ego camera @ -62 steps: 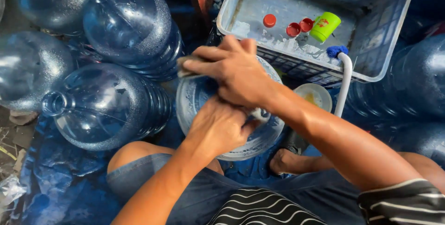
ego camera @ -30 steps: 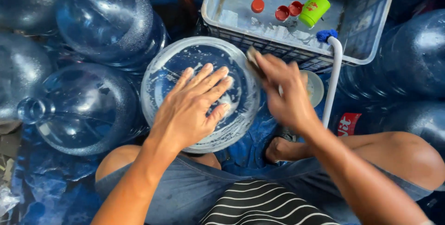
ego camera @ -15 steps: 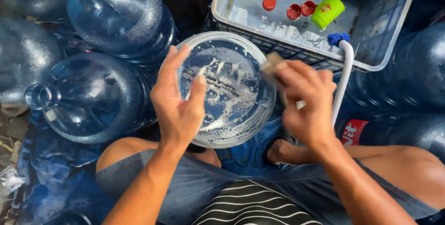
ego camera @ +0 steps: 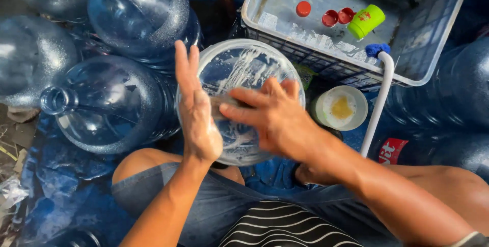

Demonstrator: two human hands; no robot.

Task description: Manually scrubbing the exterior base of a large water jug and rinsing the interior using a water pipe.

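From the head camera we look straight down at a large clear water jug (ego camera: 239, 74) standing bottom-up between our knees, its round base streaked with white suds. Our left hand (ego camera: 196, 114) lies flat against the jug's left side, fingers straight and together, its grip wide and closed on nothing. Our right hand (ego camera: 272, 117) lies across the soapy base with the fingers stretched leftward; a small brownish scrub pad (ego camera: 221, 107) sits under its fingertips, pressed to the jug rather than clenched, so the grip there is wide too.

Just left of the jug lies another blue jug on its side (ego camera: 112, 107), its neck pointing left. Above that one, up-left of the soapy jug, rests a further jug (ego camera: 145, 12). Up-right of the jug stands a grey plastic crate (ego camera: 438, 38) holding water, three red caps (ego camera: 326, 15) and a green cup (ego camera: 365, 20). Just right of the jug sits a small white bowl (ego camera: 340, 108) with a yellowish paste in it. A white pipe (ego camera: 379, 104) with a blue tip runs from the crate's near rim down past the bowl. More jugs crowd the far right.
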